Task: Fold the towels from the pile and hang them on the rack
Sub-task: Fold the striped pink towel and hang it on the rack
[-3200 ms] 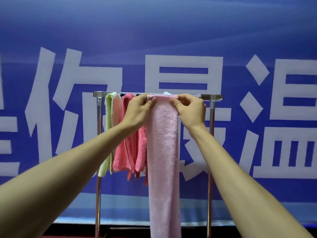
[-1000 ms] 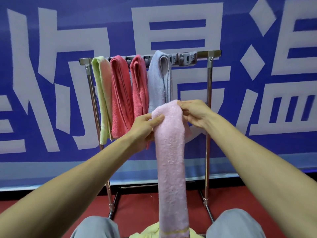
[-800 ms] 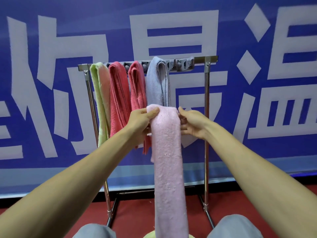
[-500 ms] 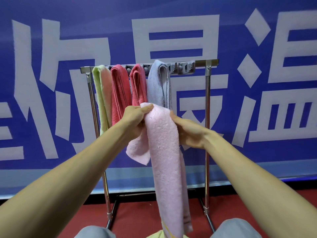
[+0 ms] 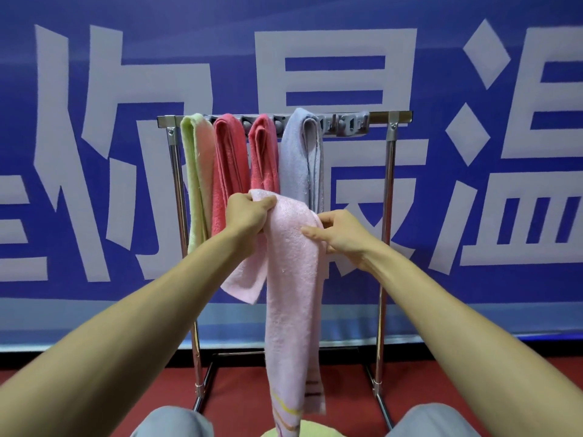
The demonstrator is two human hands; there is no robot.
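Observation:
A long pale pink towel (image 5: 291,310) hangs folded lengthwise in front of me, below the bar of a metal rack (image 5: 390,146). My left hand (image 5: 247,216) grips its top left corner. My right hand (image 5: 339,233) holds its top right edge, thumb on the front. A short flap of the towel droops behind my left wrist. On the bar hang a green and pink towel (image 5: 197,171), two red towels (image 5: 228,162), and a lilac towel (image 5: 301,159). The bar's right part shows grey clips (image 5: 350,123).
A blue banner with large white characters (image 5: 331,58) fills the wall behind the rack. The floor is red (image 5: 239,392). My grey-clad knees (image 5: 176,422) sit at the bottom edge, with a yellow-green towel (image 5: 303,432) between them.
The pink towel came down from the bar to chest height. In the last half second my hands shifted along its top and its short end dropped behind my left hand.

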